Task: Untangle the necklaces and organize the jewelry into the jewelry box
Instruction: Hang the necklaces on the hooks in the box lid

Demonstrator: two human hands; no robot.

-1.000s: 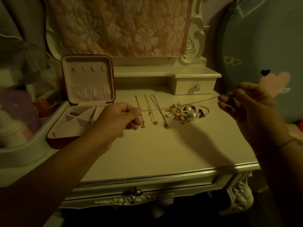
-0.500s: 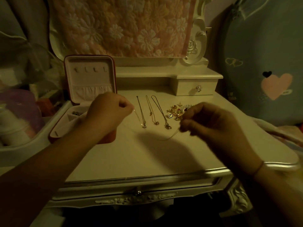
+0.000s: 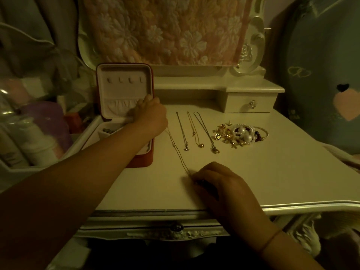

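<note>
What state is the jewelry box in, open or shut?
Open: the jewelry box has its lid upright, lined inside and hooks showing.

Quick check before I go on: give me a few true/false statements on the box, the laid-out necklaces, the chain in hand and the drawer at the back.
1. The jewelry box has its lid standing open. True.
2. Three necklaces lie stretched side by side between the box and the jewelry pile. True.
3. The right hand is lifted beside the pile. False: it is low on the table near the front edge, fingers on the near end of the thin chain.
4. The thin chain runs from the left hand, which is at the box's right edge, to the right hand. True.
5. The small drawer at the back is pulled open. False: it looks closed.
</note>
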